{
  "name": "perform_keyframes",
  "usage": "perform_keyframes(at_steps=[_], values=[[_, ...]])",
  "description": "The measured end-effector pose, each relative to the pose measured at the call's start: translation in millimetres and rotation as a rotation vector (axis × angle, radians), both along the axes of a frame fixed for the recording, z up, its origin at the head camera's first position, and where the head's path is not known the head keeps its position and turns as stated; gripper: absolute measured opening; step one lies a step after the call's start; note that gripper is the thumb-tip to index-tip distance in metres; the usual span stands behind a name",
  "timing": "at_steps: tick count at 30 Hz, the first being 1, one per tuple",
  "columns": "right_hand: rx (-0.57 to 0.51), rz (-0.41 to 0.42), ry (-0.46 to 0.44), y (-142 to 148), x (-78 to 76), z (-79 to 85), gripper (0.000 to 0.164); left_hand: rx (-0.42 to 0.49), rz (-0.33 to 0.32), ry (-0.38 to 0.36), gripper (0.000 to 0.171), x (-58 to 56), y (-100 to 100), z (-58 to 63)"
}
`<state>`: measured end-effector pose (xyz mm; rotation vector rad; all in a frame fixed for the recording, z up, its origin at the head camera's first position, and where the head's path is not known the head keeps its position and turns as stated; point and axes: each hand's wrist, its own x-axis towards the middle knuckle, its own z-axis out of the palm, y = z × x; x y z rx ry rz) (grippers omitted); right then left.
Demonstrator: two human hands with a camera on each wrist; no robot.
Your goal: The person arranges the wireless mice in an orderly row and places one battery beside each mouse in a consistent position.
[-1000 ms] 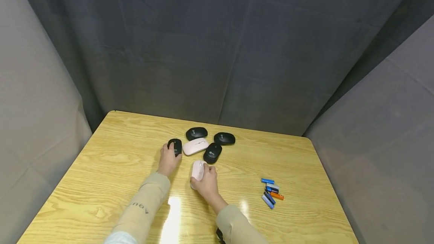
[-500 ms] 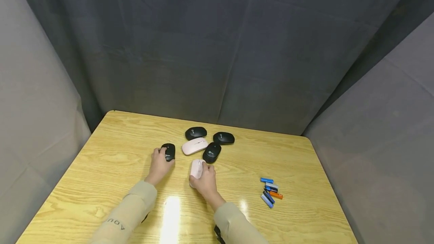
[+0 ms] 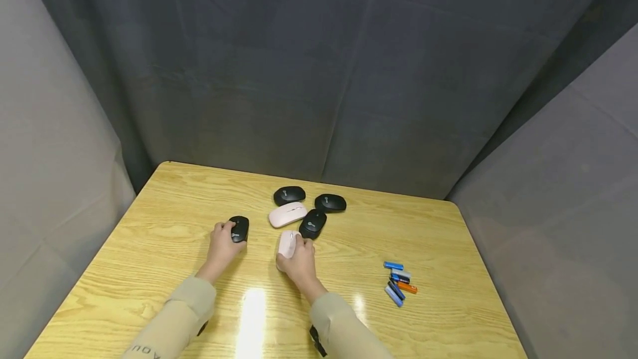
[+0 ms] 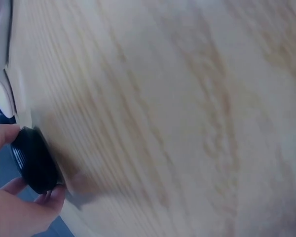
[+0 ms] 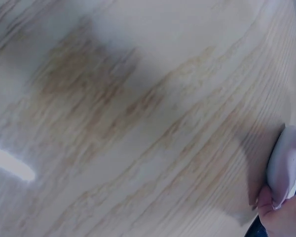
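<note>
My left hand (image 3: 222, 245) grips a black computer mouse (image 3: 240, 229) by its sides, left of the other mice. In the left wrist view thumb and fingers clasp that black mouse (image 4: 35, 160) close over the wood. A pale pink mouse (image 3: 287, 244) is held by my right hand (image 3: 301, 263), thumb on its left side and fingers on its right. The right wrist view shows this pink mouse (image 5: 285, 165) at its right edge, partly cut off. Just beyond it lie a second pink mouse (image 3: 287, 214) and a black mouse (image 3: 313, 223).
Two more black mice (image 3: 289, 195) (image 3: 330, 203) lie toward the back edge of the wooden table (image 3: 149, 226). Several batteries, among them an orange battery (image 3: 407, 288) and a blue battery (image 3: 393, 265), lie loosely grouped at the right. A dark curtain (image 3: 319, 82) hangs behind.
My left hand has drawn the black mouse left and nearer, away from the group. The right hand, still holding the pink mouse, has shifted slightly left and away from me.
</note>
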<state>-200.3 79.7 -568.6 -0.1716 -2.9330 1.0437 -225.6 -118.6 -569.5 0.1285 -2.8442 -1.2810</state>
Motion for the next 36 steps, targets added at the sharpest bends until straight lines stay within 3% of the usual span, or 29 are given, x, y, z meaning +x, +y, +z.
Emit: perform_keyframes(at_steps=[10, 17, 25, 36], values=[[0.008, -0.001, -0.016, -3.8, -4.2, 1.5, 0.075, 0.021, 0.006, -0.024, 0.06, 6.5, -12.6, -0.4], [0.001, 0.011, 0.058, -4.2, -6.3, 0.0, 0.071, 0.008, 0.002, -0.008, 0.06, 10.3, -20.8, 0.0], [0.031, -0.001, -0.009, -5.8, -11.9, -2.4, 0.075, 0.005, 0.0, -0.012, 0.061, 17.8, -27.3, 3.7], [0.035, 0.013, -0.029, -6.9, -12.7, 0.9, 0.074, 0.024, 0.006, -0.01, 0.063, 21.4, -32.8, 4.7]])
